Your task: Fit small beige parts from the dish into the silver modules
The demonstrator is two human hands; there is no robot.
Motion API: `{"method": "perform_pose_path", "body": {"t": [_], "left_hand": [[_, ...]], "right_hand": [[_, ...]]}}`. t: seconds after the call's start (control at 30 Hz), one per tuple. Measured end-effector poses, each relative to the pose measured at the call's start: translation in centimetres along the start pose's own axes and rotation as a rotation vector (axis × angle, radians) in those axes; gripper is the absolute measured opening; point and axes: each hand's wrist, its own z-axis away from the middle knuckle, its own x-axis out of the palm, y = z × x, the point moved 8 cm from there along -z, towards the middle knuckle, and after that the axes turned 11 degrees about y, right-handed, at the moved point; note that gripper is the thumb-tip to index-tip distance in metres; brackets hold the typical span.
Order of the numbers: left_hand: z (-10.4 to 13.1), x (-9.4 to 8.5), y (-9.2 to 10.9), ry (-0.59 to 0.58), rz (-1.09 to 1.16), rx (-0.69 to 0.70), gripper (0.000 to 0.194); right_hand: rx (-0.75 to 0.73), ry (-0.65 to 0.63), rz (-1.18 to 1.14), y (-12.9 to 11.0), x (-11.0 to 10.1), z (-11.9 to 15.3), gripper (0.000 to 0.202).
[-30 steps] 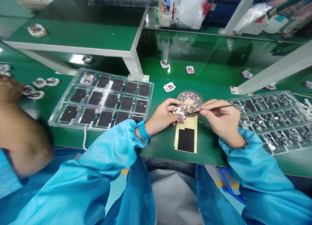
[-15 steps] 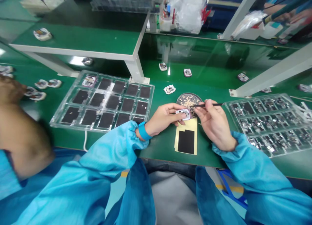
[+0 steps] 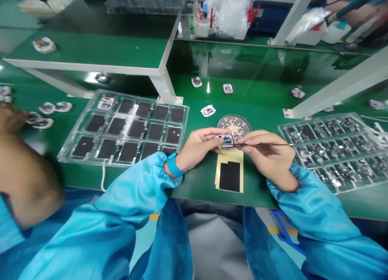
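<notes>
My left hand [image 3: 200, 147] grips a small white and purple device housing [image 3: 224, 141] between thumb and fingers. Pinched in my right hand [image 3: 266, 152] is a thin dark tool [image 3: 274, 144], its tip at the housing's right side. Just behind both hands lies a round dark dish [image 3: 222, 120] with many tiny pale pieces. Below the housing, on the green table, a yellow sheet [image 3: 241, 179] bears a black rectangular piece [image 3: 229, 176]. Whether the tool's tip touches the inside of the housing is too small to tell.
A clear tray [image 3: 63, 154] with black pads stands left, another tray [image 3: 281, 128] with metal parts right. Loose housings [image 3: 208, 110] lie behind the dish. A raised shelf [image 3: 91, 63] and a slanting white post [image 3: 339, 86] flank the middle. Another person's arm [image 3: 27, 158] is at far left.
My right hand has brought the tool from over the dish to the housing and turned it lower. The housing is now tilted differently in my left hand. The view has shifted slightly.
</notes>
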Motion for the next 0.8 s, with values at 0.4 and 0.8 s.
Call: {"method": "perform_pose_path", "body": {"t": [0.4, 0.8], "left_hand": [[-0.2, -0.3, 0.3, 0.064, -0.066, 0.049, 0.041], [-0.2, -0.9, 0.5, 0.114, -0.197, 0.071, 0.048]], "right_hand": [[-0.01, -0.01, 0.049, 0.0, 0.8, 0.2, 0.015], [0.141, 0.267, 0.383, 0.4, -9.9, -2.3, 0.031]]}}
